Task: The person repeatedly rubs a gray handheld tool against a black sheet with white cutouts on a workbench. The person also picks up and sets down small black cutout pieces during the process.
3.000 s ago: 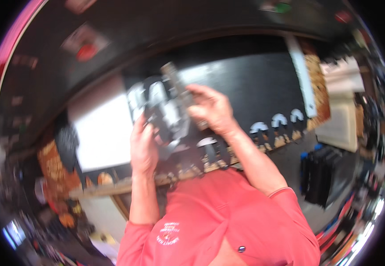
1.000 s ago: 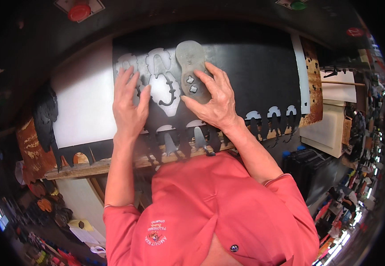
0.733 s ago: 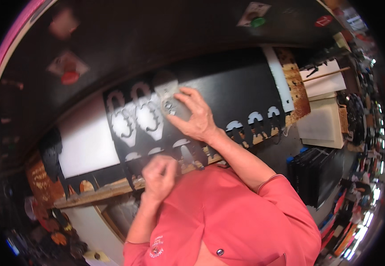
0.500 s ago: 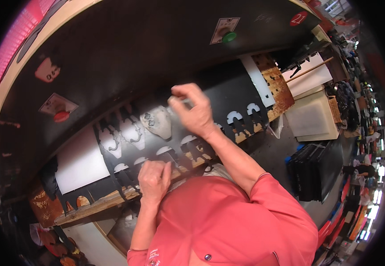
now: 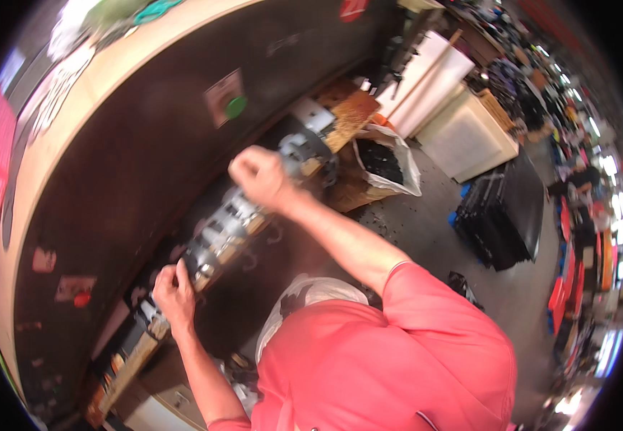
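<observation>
A black sheet (image 5: 207,248) with rows of arch-shaped cut-outs runs along the narrow worktop under a large dark machine panel. My left hand (image 5: 175,294) is closed at the sheet's near edge, toward its left end, thumb and fingers pinched on it. Farther right, my right hand (image 5: 259,178) is curled into a fist over the same strip of cut-outs; what lies inside its fingers is hidden. Past that fist a loose black band bends over the worktop's edge. Motion blurs the sheet, and faint arch shapes show in the dark area before my body.
The dark panel (image 5: 132,165) carries a green button (image 5: 236,108) and a red button (image 5: 82,299). A pale bag (image 5: 410,172) of black scraps stands beyond the worktop's right end. Behind it are a white box (image 5: 469,133) and a stack of black sheets (image 5: 501,208).
My view has turned toward the right. Both hands have shifted left in the picture, and my right fingers have curled into a fist. The sheet lies closer to the worktop's near edge.
</observation>
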`<action>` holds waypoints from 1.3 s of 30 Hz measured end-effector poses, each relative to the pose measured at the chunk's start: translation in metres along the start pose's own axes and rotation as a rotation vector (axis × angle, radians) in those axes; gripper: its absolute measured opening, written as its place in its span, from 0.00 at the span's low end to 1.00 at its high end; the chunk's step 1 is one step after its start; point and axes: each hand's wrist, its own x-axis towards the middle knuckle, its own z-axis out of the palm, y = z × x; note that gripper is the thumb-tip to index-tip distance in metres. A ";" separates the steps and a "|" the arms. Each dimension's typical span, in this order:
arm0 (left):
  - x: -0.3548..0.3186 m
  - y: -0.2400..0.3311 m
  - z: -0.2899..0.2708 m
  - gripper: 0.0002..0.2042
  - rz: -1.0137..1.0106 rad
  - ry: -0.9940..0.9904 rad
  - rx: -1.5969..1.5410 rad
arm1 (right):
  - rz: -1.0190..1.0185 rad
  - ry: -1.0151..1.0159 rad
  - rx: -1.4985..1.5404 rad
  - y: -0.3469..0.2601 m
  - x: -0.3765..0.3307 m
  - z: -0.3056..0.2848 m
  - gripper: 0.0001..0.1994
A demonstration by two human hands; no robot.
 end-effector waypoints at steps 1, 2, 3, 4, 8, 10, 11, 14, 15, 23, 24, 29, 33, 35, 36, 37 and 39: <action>-0.002 0.001 0.001 0.12 0.114 0.048 0.051 | 0.056 -0.030 0.000 -0.001 -0.021 0.000 0.07; -0.002 0.002 0.002 0.12 0.120 0.053 0.050 | -0.233 0.019 -0.136 0.002 -0.030 0.000 0.07; -0.005 0.003 0.002 0.12 0.118 0.042 0.023 | -0.249 -0.067 -0.131 0.002 -0.043 -0.002 0.07; -0.005 0.004 0.002 0.12 0.084 0.008 0.015 | -0.289 -0.057 -0.193 0.005 -0.044 0.001 0.06; -0.006 0.006 -0.001 0.13 0.134 0.000 0.025 | -0.094 -0.055 -0.103 0.008 -0.043 0.001 0.06; -0.006 0.006 -0.001 0.13 0.135 -0.020 0.036 | -0.072 -0.091 -0.115 0.010 -0.044 -0.001 0.07; -0.005 0.006 0.001 0.13 0.140 -0.028 0.043 | -0.065 -0.107 -0.128 0.012 -0.042 -0.003 0.07; -0.006 0.007 0.000 0.11 0.088 -0.041 0.017 | -0.164 -0.106 -0.090 0.015 -0.042 -0.005 0.07; -0.006 0.009 -0.002 0.10 0.109 -0.052 0.027 | -0.131 -0.072 -0.033 0.014 -0.043 -0.005 0.06; -0.007 0.033 -0.008 0.11 0.082 -0.046 0.010 | 0.092 -0.181 -0.002 0.004 -0.032 -0.023 0.05; -0.009 0.034 -0.007 0.11 0.062 -0.073 -0.015 | 0.161 -0.197 -0.009 0.001 -0.034 -0.025 0.05; -0.028 0.034 -0.009 0.12 0.055 -0.099 -0.004 | 0.158 -0.191 -0.097 -0.030 -0.046 -0.012 0.03; -0.040 0.036 -0.016 0.11 -0.019 -0.196 -0.042 | -0.025 -0.312 -0.032 -0.050 -0.045 0.039 0.15; -0.040 0.034 -0.025 0.09 -0.092 -0.277 -0.105 | -0.067 -0.408 -0.033 -0.053 -0.043 0.075 0.27; -0.037 0.031 -0.031 0.08 -0.135 -0.337 -0.143 | -0.047 -0.481 -0.054 -0.054 -0.044 0.094 0.33; -0.033 0.026 -0.038 0.07 -0.201 -0.342 -0.249 | -0.052 -0.564 -0.108 -0.056 -0.048 0.114 0.37; -0.022 0.016 -0.045 0.04 -0.366 -0.259 -0.433 | -0.096 -0.578 -0.228 -0.059 -0.055 0.141 0.38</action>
